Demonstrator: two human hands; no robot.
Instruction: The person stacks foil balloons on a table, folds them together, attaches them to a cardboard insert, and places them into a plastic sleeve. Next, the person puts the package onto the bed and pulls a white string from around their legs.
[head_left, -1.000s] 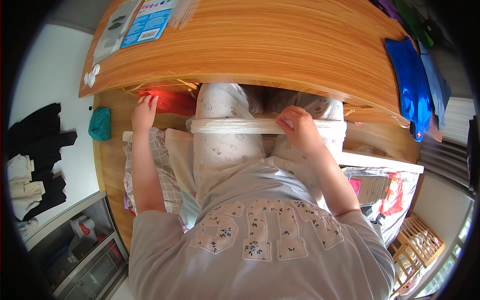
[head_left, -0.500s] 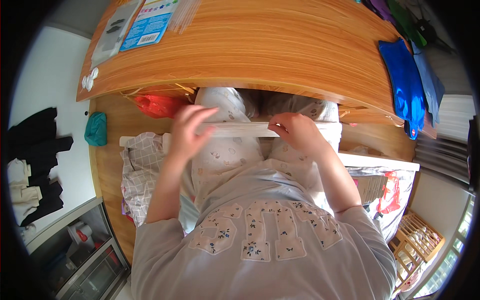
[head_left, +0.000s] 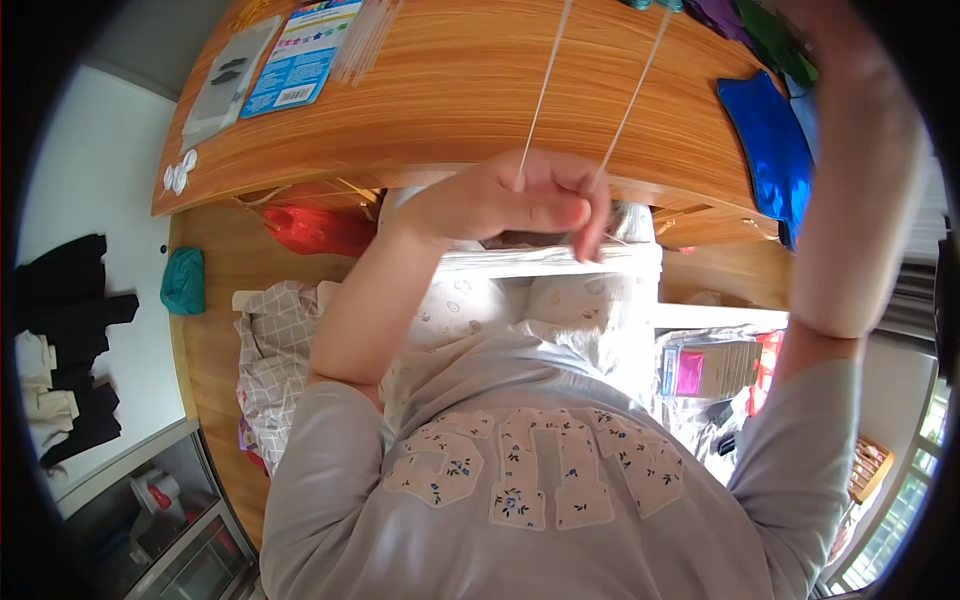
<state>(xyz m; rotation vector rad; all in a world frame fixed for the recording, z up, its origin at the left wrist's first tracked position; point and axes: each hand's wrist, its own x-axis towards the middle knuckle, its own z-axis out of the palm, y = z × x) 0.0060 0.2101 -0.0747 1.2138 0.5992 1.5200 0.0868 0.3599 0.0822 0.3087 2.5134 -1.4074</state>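
My left hand (head_left: 525, 205), held over the near table edge, has its fingers closed on thin white string (head_left: 545, 90). Two lengths of it run upward from the fingers toward the top of the view. My right hand (head_left: 830, 35) is raised at the upper right, smeared by motion and cut off by the picture's edge, so its fingers do not show. Below my left hand, a white strip (head_left: 545, 262) with fine lengthwise lines lies across my thighs. Small teal round pieces (head_left: 672, 5) sit at the top edge near one string.
On the wooden table (head_left: 420, 120) lie a blue-and-white package card (head_left: 295, 65), clear sticks (head_left: 365, 40), a clear bag (head_left: 230, 80) and white round pieces (head_left: 178, 172). Blue shiny material (head_left: 765, 140) hangs off its right side. A red bag (head_left: 315, 230) is below the table.
My right hand has risen from my lap to the upper right. My left hand has moved right and closed on white string, which now stretches upward. The view has shifted slightly.
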